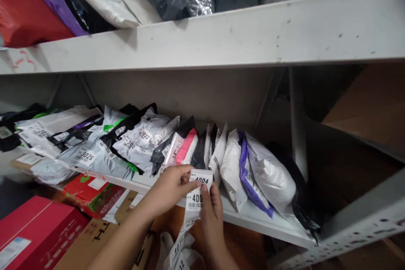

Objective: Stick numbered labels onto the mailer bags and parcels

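A strip of white printed labels (pixel 194 204) hangs down between my two hands, its upper label reading 4004. My left hand (pixel 175 183) pinches the top label between thumb and fingers. Lower on the right, my right hand (pixel 211 206) grips the strip's edge, thumb on its front. The strip's tail drops out of the bottom of the view. Just behind my hands, parcels in plastic mailing bags stand on the shelf, among them a pink one (pixel 187 145) and a white one (pixel 218 152).
A shelf beam (pixel 202 46) crosses above, with more bags over it. At right stand a purple bag (pixel 249 177), a large white bag (pixel 268 168) and a perforated metal post (pixel 357 211). Red boxes (pixel 34 232) and a brown carton (pixel 91 244) lie below left.
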Demonstrator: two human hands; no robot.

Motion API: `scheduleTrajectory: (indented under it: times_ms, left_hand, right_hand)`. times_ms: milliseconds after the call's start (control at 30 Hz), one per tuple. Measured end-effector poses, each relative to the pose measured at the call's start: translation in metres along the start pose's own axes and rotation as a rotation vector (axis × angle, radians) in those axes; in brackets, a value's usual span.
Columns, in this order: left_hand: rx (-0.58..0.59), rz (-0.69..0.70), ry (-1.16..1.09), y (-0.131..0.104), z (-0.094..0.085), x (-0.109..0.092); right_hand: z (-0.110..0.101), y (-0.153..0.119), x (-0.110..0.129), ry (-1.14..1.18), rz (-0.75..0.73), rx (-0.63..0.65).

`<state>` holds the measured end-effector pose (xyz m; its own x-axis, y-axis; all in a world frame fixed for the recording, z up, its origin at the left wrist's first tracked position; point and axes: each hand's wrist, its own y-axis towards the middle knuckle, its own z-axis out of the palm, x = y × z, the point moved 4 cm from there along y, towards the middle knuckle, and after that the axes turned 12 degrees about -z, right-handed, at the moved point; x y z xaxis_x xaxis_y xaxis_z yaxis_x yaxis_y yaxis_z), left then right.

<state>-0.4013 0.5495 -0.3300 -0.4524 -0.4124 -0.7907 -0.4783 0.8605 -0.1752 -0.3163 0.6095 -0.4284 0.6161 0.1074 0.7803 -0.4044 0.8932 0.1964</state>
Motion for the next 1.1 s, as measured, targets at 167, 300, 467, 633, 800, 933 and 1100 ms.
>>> scheduleTrajectory:
  times_ms: [167,300,467,633,800,933,1100]
  left_hand:
    - [0.101,-0.103,0.125,-0.021,0.017,0.011]
    - [0.031,-0.079,0.137,-0.022,0.022,0.013]
    - [0.043,0.005,-0.021,-0.014,0.015,0.017]
    - [0.095,-0.071,0.253,-0.026,0.009,0.015]
    - [-0.184,0.029,0.485,-0.016,-0.008,-0.017]
    - [-0.434,0.135,0.548,0.016,-0.013,-0.041]
    - [-0.323,0.164,0.484,0.046,-0.006,-0.037]
  right_hand:
    - [-0.001,0.000,0.002,0.098,0.115,-0.094]
    - [-0.002,0.004,0.004,0.166,0.160,-0.074]
    - [0.002,0.004,0.010,0.256,0.011,0.198]
    - [-0.005,-0.009,0.005,0.035,-0.090,0.067]
    - [-0.004,-0.021,-0.017,0.105,0.040,-0.022]
    - [0.002,-0.024,-0.022,0.163,0.137,0.001]
    - [-0.001,-0.015,-0.020,0.207,0.172,-0.038]
